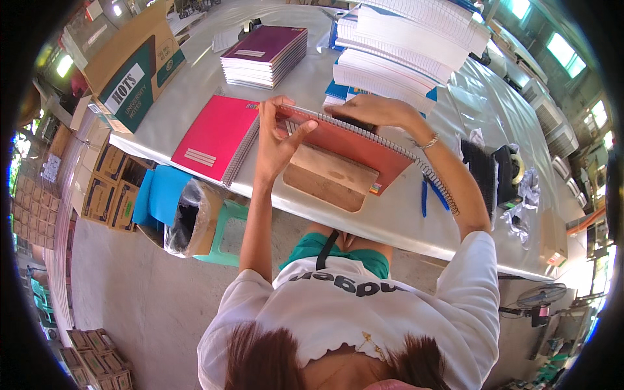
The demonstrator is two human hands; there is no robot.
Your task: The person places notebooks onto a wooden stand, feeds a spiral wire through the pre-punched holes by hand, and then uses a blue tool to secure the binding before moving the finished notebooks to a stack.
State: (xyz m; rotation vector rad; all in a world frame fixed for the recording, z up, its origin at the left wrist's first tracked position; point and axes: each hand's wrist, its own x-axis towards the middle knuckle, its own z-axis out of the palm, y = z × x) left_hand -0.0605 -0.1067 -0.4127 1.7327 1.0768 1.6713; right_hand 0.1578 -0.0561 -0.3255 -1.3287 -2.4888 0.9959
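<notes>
Red notebook (354, 146) with a wire spiral binding lies on the wooden board (328, 179) at the table's (403, 221) near edge. I see the left hand (279, 140) closed on its left end, thumb over the cover. The right hand (370, 110) grips its far edge, fingers curled. A pink notebook (214, 136) lies left of the board.
</notes>
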